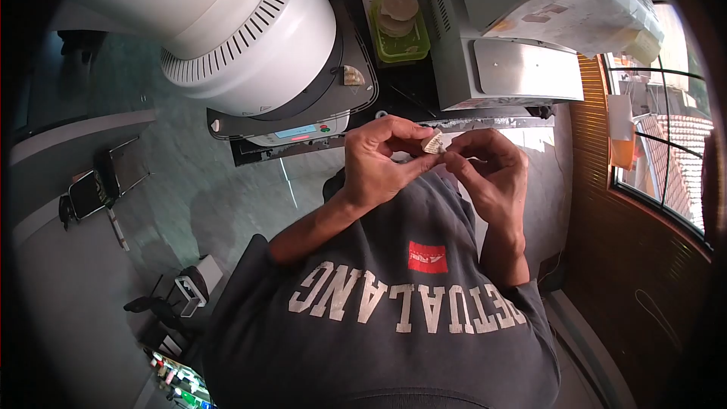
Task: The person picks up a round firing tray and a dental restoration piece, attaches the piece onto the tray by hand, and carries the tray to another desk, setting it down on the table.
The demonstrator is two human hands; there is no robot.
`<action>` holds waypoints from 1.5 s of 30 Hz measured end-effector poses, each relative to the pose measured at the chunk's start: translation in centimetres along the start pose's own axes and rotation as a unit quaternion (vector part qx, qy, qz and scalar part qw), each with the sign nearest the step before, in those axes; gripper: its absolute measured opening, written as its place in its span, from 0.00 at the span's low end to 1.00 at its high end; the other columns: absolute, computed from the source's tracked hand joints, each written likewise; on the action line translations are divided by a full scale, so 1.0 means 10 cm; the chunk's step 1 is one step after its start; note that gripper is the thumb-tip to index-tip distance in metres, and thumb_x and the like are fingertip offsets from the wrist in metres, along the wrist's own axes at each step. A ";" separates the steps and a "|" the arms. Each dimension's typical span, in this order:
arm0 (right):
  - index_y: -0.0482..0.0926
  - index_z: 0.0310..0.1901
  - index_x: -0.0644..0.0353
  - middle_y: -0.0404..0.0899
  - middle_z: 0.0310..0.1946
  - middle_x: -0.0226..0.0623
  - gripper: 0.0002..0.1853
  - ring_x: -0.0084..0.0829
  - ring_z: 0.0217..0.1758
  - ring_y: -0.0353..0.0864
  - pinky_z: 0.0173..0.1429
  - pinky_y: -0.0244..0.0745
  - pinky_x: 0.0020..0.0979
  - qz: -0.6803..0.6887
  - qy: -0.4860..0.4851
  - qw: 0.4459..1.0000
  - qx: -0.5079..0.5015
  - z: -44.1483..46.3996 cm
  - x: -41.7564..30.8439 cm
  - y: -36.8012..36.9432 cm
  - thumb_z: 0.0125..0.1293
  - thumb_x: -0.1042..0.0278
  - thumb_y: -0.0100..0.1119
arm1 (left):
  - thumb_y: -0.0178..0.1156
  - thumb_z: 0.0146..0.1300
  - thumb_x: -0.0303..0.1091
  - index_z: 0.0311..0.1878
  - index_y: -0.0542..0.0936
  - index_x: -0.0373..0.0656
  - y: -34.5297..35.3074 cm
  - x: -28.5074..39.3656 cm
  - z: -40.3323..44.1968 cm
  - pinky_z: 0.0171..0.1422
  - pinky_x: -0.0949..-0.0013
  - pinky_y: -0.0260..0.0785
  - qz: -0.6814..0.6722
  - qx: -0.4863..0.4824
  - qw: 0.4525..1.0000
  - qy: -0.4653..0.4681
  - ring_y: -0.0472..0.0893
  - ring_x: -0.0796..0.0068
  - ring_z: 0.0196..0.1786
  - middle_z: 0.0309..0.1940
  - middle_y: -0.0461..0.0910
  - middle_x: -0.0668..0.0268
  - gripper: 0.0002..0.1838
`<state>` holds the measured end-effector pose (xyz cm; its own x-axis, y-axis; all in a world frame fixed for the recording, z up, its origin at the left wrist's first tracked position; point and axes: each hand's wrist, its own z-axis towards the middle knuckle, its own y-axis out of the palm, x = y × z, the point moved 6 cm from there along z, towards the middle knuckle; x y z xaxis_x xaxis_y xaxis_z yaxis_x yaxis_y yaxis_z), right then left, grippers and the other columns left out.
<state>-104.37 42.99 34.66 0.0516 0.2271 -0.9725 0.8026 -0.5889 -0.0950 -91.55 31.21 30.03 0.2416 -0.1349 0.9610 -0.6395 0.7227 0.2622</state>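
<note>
Small ridged piece pinched between two hands at the tabletop's edge

In the head view, the left hand (369, 163) was closed narrowly on a cream, ridged piece (432, 143), its thumb below and its fingers above, so that the ridged face showed between them. That grip probably served to steady something so small. The right hand (496, 176) was drawn to a fine pinch at the piece's right end, by a tiny pale bit (443, 149); whether that bit was separate or part of the piece could not be told. The hands met in front of the wearer's shirt (379, 257), just short of the tabletop (420, 79), perhaps because close handling was easier near the body.

A similar ridged piece (353, 76) lay on the grey base plate (362, 98) of a large white machine (257, 53), within reach and likely set aside there for convenience. Farther back, a green tray (401, 54) held a stack of pale round discs (398, 11), its raised rim seemingly useful for keeping them together. A thin dark rod (413, 100) lay on the tabletop, between the white machine and a grey cabinet (458, 79).
</note>
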 end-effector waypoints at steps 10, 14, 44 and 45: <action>0.83 0.49 0.72 0.85 0.41 0.36 0.07 0.23 0.45 0.85 0.53 0.81 0.25 0.104 -0.015 0.994 0.014 -0.01 0.10 0.01 0.71 0.83 0.64 | 0.77 0.55 0.15 0.49 0.80 0.31 -0.01 -0.05 0.04 0.57 0.68 0.87 -0.083 -0.001 0.995 -0.058 0.88 0.70 0.49 0.44 0.85 0.58 0.19; 0.85 0.46 0.72 0.87 0.41 0.39 0.06 0.25 0.45 0.86 0.52 0.82 0.26 0.072 -0.037 0.997 0.003 -0.02 0.06 0.06 0.70 0.83 0.65 | 0.78 0.55 0.17 0.49 0.80 0.31 -0.01 -0.05 0.05 0.56 0.68 0.86 -0.077 0.001 0.996 -0.051 0.88 0.70 0.49 0.45 0.85 0.58 0.20; 0.87 0.41 0.64 0.90 0.36 0.41 0.07 0.32 0.37 0.92 0.41 0.86 0.28 -0.193 -0.194 0.960 0.064 0.00 -0.23 0.06 0.62 0.85 0.69 | 0.76 0.54 0.13 0.47 0.81 0.32 0.04 -0.05 0.11 0.57 0.67 0.87 -0.091 0.003 0.994 -0.064 0.88 0.69 0.49 0.45 0.85 0.59 0.18; 0.87 0.41 0.64 0.90 0.36 0.41 0.07 0.32 0.37 0.92 0.41 0.86 0.29 -0.194 -0.196 0.959 0.065 0.00 -0.23 0.06 0.63 0.85 0.69 | 0.76 0.54 0.14 0.47 0.81 0.32 0.04 -0.06 0.11 0.57 0.67 0.87 -0.092 0.003 0.994 -0.064 0.88 0.69 0.49 0.45 0.85 0.59 0.18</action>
<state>-104.03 42.17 36.87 -0.4833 0.1539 -0.8618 0.6345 -0.6167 -0.4659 -92.73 30.86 29.68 0.2602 -0.3494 0.9001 -0.5981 0.6735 0.4343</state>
